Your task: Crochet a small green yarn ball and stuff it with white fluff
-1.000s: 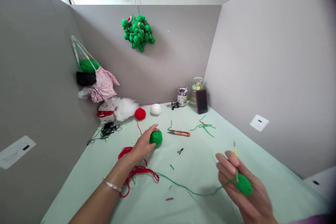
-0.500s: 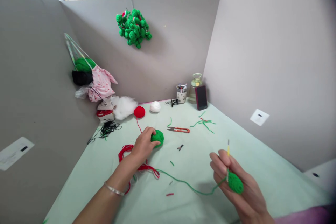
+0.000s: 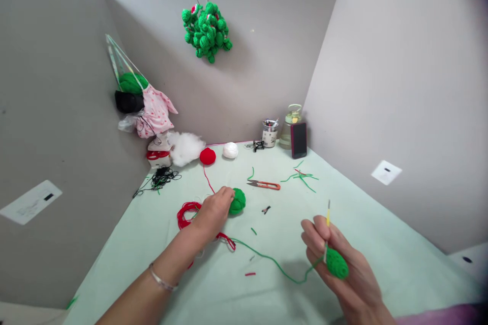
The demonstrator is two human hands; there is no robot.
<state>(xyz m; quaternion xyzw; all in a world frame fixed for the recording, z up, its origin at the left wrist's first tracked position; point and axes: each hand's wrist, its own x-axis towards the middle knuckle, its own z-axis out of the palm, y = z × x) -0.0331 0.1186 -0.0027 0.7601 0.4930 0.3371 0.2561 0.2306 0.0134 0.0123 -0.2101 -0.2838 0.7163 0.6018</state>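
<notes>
My left hand reaches to the green yarn ball on the table, its fingers pinched together at the ball's left side. The fingertips are partly hidden, but they seem to grip the ball's yarn. On the right, my right hand is closed around a crochet hook with a yellow part, its tip pointing up. A small green crocheted piece sits at the hook's lower end in the same hand. Slack green yarn runs from this piece across the table towards my left hand.
Red yarn lies looped beside my left wrist. Orange-handled thread snips lie beyond the green ball, and yarn scraps farther right. Red and white yarn balls, stuffing and a phone line the back.
My left hand's fingers have gone from spanning the green ball to bunching at its left side. My right hand keeps the hook and piece. The camera view has shifted slightly.
</notes>
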